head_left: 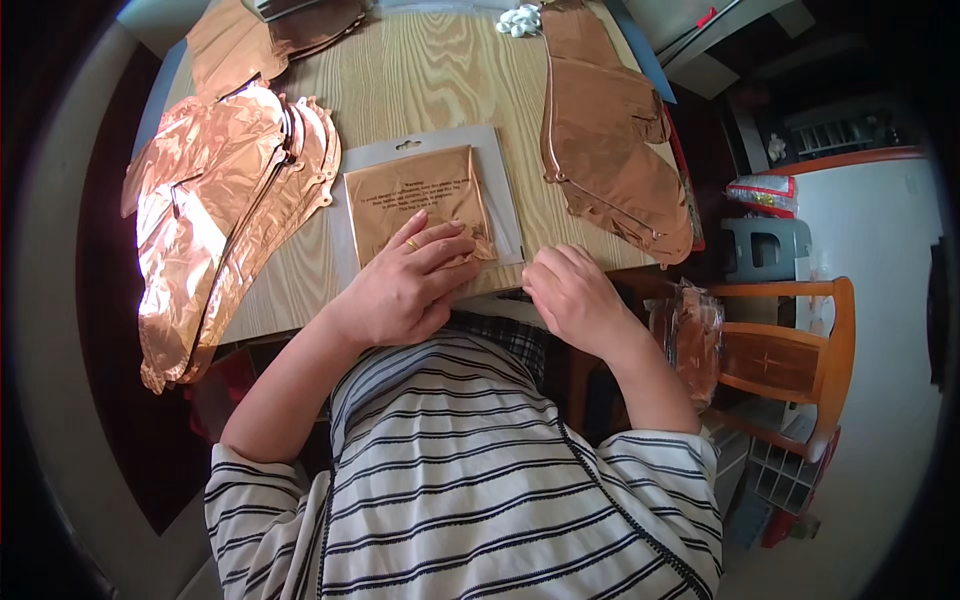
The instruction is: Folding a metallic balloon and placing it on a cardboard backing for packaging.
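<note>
Head view: I can't tell whether the right hand [573, 300], its fingers curled and bunched, has hold of anything. The left hand [415, 278], fingers loosely extended, rests over the copper-coloured packet [425, 205], hiding its lower part. That shiny, squarish packet lies near the surface's [300, 290] edge, bordered by a pale slotted sheet [484, 148].

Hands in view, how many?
2: left hand on the copper-coloured packet; right hand near the packet's lower right corner, fingers curled.
</note>
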`<state>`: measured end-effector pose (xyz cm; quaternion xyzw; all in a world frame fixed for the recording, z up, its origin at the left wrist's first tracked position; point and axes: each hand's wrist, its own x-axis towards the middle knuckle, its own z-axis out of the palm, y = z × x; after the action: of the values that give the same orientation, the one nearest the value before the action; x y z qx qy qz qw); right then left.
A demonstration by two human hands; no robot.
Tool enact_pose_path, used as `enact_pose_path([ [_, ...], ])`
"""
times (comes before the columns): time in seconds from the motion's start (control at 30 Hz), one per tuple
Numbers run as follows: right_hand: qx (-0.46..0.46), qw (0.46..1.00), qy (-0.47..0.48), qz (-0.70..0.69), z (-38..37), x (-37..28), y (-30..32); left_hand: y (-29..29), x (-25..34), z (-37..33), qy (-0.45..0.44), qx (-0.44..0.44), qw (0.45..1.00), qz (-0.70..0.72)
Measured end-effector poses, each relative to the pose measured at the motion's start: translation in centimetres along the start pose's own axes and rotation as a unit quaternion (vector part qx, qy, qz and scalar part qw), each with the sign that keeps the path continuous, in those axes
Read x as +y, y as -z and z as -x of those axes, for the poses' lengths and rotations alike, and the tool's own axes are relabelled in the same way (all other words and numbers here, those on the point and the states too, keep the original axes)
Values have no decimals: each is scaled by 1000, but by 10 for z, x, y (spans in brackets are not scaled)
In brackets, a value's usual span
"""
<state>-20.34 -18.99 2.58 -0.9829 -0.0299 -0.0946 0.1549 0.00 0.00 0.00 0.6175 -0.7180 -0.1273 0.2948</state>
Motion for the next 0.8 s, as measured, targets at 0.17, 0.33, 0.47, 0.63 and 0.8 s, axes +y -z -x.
enact_pose_path([
  [0.17,33,999,10,-40,1,-16,4,3,2,2,-6,-8,1000,7],
  [0.33,-4,994,26,-106,8,-31,5,6,1,1,-9,-17,1000,6],
  [0.47,-33,971,67,-229,4,-50,12,10,-2,-5,-18,-19,1000,17],
  [0.63,48,950,6,-309,-16,-35,15,20,3,-5,-48,14,999,-16],
  [0.8,21,905,-100,-412,-27,-24,25,21,44,-6,-26,114,993,-29],
])
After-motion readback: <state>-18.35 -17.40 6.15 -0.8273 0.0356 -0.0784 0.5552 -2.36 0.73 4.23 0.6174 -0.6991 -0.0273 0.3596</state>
